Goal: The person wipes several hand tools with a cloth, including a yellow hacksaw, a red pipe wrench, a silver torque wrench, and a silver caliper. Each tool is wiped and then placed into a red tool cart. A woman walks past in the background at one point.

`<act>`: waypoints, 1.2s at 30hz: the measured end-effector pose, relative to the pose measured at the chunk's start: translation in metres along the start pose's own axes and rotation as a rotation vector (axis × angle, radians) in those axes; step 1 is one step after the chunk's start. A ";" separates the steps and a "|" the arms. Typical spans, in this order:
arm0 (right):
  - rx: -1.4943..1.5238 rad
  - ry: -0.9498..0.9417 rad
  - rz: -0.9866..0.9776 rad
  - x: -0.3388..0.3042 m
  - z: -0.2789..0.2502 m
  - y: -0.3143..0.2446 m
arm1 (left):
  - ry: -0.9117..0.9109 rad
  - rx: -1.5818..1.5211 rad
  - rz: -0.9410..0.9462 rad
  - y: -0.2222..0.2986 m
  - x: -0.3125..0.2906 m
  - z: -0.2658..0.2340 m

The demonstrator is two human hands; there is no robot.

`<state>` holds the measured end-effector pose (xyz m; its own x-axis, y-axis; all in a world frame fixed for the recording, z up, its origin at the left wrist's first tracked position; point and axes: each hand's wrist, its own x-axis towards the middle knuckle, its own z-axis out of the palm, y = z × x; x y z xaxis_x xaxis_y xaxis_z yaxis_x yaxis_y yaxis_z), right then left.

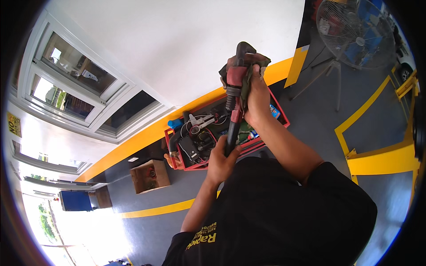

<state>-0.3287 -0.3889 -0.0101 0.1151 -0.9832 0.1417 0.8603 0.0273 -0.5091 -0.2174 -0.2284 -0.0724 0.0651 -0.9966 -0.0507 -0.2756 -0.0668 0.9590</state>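
Wiping works best with the left hand [222, 162] gripping the red pipe wrench [235, 95] handle steady above the red tool tray [177, 148] while the right hand [257, 95], apparently closed on a rag [255, 62], rubs its head.

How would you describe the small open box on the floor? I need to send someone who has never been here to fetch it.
Start at the yellow stripe along the foot of the white wall and find the red tray full of tools. Just beyond the tray's end, on the dark floor, sits the cardboard box. It is the only brown, open-topped box there, square, with something reddish inside.
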 end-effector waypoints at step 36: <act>-0.089 -0.330 0.199 -0.003 0.002 -0.054 | -0.059 -0.465 0.088 0.021 0.011 -0.023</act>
<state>-0.3750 -0.3870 0.0189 0.4412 -0.8490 0.2907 0.7602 0.1814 -0.6239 -0.2004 -0.2392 -0.0464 0.0024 -0.9994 0.0331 0.1822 0.0330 0.9827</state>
